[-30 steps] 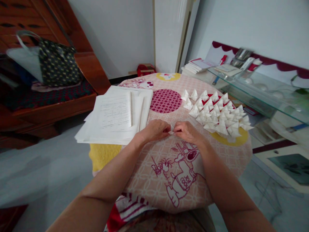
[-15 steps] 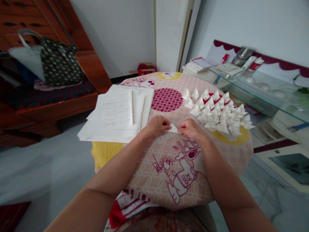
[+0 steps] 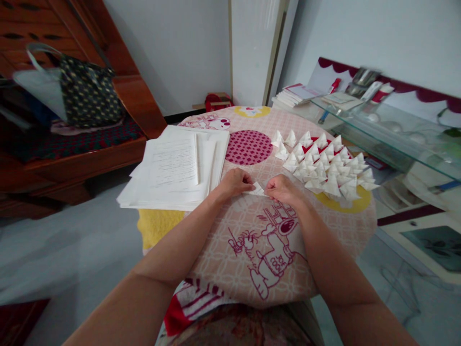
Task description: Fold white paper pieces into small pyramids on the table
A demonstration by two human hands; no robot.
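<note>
Between my two hands a small folded piece of white paper (image 3: 258, 189) lies low over the patterned tablecloth (image 3: 230, 259). My left hand (image 3: 236, 183) pinches its left end, fingers closed. At its right end, my right hand (image 3: 283, 188) grips with thumb and fingers pressed together. A pointed peak shows in the middle of the paper; its ends are hidden by my fingertips. To the right stand several folded white paper boats (image 3: 326, 166) in close rows. A stack of white paper sheets (image 3: 169, 168), the top one bearing lines of writing, lies left of my left hand.
A glass shelf (image 3: 389, 129) with cups and papers borders the table on the right. At the left is a wooden bench (image 3: 137, 105) holding a dark patterned bag (image 3: 90, 91). A red thing (image 3: 218, 102) sits behind the table.
Both hands stay at the paper, with only a slight shift of the fingers. The whole view has moved a little; the boats and the stack look unchanged.
</note>
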